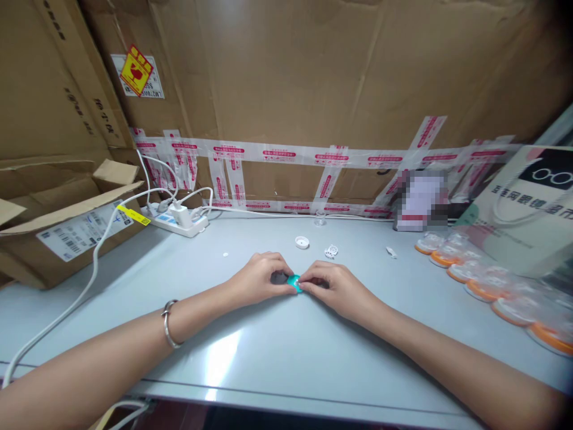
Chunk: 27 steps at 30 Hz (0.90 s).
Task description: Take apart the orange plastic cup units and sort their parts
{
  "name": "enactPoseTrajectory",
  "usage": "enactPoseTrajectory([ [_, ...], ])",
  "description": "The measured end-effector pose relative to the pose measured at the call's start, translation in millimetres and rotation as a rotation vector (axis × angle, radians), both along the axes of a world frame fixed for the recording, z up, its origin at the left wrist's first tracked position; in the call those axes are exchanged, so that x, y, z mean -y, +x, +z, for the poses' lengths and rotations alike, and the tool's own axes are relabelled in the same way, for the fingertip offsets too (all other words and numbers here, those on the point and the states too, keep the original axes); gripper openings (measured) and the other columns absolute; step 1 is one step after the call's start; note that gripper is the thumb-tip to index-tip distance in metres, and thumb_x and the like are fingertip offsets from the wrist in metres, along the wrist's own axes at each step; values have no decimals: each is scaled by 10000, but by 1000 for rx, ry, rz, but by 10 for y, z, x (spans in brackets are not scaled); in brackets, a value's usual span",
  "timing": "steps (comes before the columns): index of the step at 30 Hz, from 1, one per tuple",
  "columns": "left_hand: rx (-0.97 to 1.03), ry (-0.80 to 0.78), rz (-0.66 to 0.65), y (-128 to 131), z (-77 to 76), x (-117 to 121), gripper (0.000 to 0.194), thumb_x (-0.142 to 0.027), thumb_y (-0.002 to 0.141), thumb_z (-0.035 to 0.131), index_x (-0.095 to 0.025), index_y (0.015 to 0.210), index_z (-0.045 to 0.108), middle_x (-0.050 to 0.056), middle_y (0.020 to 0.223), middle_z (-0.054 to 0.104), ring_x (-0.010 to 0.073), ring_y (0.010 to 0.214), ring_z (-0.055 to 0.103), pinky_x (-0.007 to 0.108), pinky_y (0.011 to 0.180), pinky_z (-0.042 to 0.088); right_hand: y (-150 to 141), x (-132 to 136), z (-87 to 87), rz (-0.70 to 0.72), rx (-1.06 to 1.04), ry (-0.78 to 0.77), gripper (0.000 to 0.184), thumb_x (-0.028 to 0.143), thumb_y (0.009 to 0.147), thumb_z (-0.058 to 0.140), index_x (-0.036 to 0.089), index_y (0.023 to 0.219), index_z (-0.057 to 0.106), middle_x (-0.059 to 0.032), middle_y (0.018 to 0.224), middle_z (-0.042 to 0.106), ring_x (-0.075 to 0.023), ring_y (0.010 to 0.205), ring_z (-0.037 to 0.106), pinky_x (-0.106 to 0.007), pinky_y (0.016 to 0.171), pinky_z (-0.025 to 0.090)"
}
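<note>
Thumb and fingers of my left hand (264, 276) pinch the edge of a small teal round piece (293, 282) just above the table. My right hand (333, 283) is closed in a pinch at the right side of that piece; a tiny pale bit shows at its fingertips, too small to name. Behind the hands lie a white round cap (302, 242) and a white openwork disc (331, 251). A small white dot-like piece (225, 255) rests to the left, and a small white part (391, 252) to the right.
Capped clear containers with orange and white bases (478, 291) line the right side, beside a printed bag (505, 221). A clear little cup (320, 218) stands at the back. On the left are a power strip (190, 226), a white cable (95, 263) and an open carton (58, 233).
</note>
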<state>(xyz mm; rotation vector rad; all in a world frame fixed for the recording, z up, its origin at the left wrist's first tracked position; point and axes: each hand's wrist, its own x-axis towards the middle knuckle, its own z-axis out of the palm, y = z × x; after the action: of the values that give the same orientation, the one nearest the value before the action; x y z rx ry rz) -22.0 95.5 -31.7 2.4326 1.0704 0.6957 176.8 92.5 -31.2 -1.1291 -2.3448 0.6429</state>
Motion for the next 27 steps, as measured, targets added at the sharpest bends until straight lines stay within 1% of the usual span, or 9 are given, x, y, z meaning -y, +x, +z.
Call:
enactPoseTrajectory([
  [4,-40,24,28,14,6,9,238,-394,740,611,-202,871,661,26,834,635,164,808,562,263,743,405,-79,21,112,-33,192,65,169,172,778,499,204,768,664,-39,790,635,-162,739,570,-267,669,407],
  [6,-52,32,36,22,5,13,237,-399,734,613,-206,864,657,23,834,636,169,812,561,274,749,399,-95,2,165,-44,243,59,162,153,755,491,203,747,645,-35,764,636,-160,713,564,-262,636,396],
  [8,-58,43,33,32,2,19,233,-397,730,615,-208,859,654,21,830,636,171,813,561,280,755,395,-90,-43,208,-27,262,-22,125,172,732,507,201,727,628,-19,697,627,-145,647,550,-246,577,382],
  [10,-63,47,22,42,0,26,229,-392,728,615,-208,858,655,21,827,636,173,813,561,280,758,394,-73,-100,238,3,251,-165,80,209,705,539,193,718,616,-3,639,610,-128,588,531,-228,528,374],
  [13,-63,45,16,49,0,34,225,-387,724,617,-210,857,658,21,827,637,174,813,561,279,759,394,-52,-179,256,19,177,-357,94,233,658,583,170,723,608,7,628,591,-109,569,514,-211,513,384],
  [16,-57,41,27,49,5,40,218,-380,724,617,-213,858,657,21,833,636,174,815,561,279,761,393,-34,-240,238,23,79,-472,147,255,628,624,148,728,618,8,634,583,-97,580,499,-206,530,385],
  [23,-48,34,24,27,20,50,246,-400,721,624,-223,887,660,22,866,636,180,849,563,301,794,386,64,-343,187,68,-130,-646,220,330,633,668,132,723,637,4,636,592,-84,588,499,-210,559,380],
  [25,7,38,18,14,35,46,308,-434,693,651,-216,911,655,30,895,635,181,855,568,306,801,391,73,-330,212,39,-230,-682,232,332,624,687,131,727,637,4,644,594,-84,598,508,-219,586,397],
  [27,130,53,32,5,57,49,333,-426,694,658,-198,936,644,42,921,635,173,857,572,295,800,407,55,-291,241,-12,-365,-707,255,337,602,712,133,734,634,6,655,596,-89,616,525,-236,630,418],
])
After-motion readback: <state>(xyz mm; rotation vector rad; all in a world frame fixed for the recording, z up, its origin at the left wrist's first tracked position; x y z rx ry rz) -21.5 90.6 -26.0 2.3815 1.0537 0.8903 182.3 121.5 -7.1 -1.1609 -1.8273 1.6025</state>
